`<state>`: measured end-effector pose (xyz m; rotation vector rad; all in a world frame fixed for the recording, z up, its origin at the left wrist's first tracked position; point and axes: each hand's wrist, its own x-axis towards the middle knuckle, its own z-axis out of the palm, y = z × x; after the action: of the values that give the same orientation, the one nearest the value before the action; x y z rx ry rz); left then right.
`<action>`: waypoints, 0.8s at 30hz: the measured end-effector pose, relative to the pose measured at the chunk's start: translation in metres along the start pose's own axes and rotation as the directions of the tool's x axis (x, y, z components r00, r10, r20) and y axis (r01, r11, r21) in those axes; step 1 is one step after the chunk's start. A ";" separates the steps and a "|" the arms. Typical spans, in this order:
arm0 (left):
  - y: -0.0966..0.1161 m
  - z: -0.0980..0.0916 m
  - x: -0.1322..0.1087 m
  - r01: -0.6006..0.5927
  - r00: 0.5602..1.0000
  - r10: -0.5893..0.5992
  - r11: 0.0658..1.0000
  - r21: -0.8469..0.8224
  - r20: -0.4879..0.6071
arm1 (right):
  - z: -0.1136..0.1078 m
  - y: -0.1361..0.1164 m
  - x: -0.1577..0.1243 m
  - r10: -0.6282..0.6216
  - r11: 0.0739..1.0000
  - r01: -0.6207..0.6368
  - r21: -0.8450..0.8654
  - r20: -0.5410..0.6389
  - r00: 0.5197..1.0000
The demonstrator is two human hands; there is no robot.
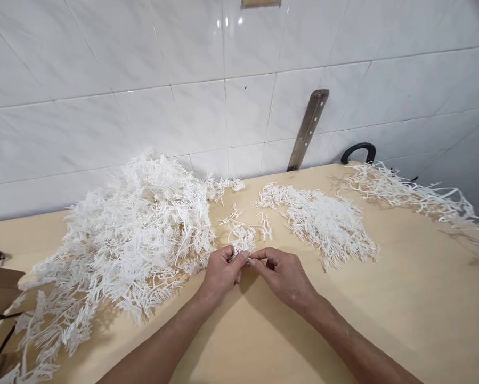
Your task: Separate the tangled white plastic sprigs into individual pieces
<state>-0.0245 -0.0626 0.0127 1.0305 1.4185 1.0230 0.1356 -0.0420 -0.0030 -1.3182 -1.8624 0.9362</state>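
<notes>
My left hand (224, 271) pinches a white branching plastic piece (241, 237) near the middle of the table. Close on its right, my right hand (281, 272) has thumb and forefinger pressed together at the lower end of that piece; the fingertips of both hands nearly meet. Just beyond the hands lie a few loose white sprigs (265, 226). A large heap of white branching pieces (143, 229) rises on the left. To the right of my hands lies a flatter pile of small white pieces (323, 221).
Thin white stems (415, 194) spread over the table's (415, 298) far right. A metal bracket (309, 130) and a black curved handle (359, 152) stand by the tiled wall (199, 117). A brown cardboard box (1, 290) is at the left edge.
</notes>
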 end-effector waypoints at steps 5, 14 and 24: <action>-0.002 0.002 0.001 -0.050 0.997 0.056 0.992 0.114 -0.046 | 0.001 0.000 -0.001 -0.040 0.998 0.040 -0.039 -0.007 0.999; -0.013 0.003 0.005 -0.138 0.980 0.174 0.943 0.302 -0.096 | 0.007 0.003 -0.004 -0.121 0.987 0.123 -0.100 0.024 0.992; -0.015 0.009 0.009 -0.203 0.944 0.283 0.905 0.375 -0.170 | 0.020 0.017 0.002 -0.311 0.949 0.309 -0.056 -0.017 0.950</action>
<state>-0.0172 -0.0570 -0.0050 1.4213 1.7302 1.1144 0.1268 -0.0399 -0.0271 -1.0201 -2.0122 0.7061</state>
